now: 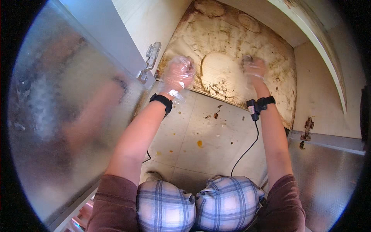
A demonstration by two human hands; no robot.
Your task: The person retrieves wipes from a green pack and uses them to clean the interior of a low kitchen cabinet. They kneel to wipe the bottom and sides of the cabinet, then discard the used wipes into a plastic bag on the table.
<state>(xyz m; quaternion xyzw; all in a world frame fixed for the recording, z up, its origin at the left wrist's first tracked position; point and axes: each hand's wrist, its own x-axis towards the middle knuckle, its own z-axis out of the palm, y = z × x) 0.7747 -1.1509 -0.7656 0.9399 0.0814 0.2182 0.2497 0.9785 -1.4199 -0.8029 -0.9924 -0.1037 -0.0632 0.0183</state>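
Note:
Over the front left part of a stained cabinet's bottom panel is my left hand, in a clear plastic glove, with its fingers curled; I cannot tell whether anything is inside them. My right hand, also in a clear glove, is blurred over the right part of the panel, and a small dark thing by its fingers is too blurred to name. Brown grime and ring-shaped marks cover the panel. Black straps circle both wrists, and a small black device with a cable sits at the right one.
Open cabinet doors with foil-like faces stand at left and right. A metal hinge joins the left side; a rusty hinge is at right. Brown and yellow spots dot the tiled floor. A curved pale edge arches at upper right.

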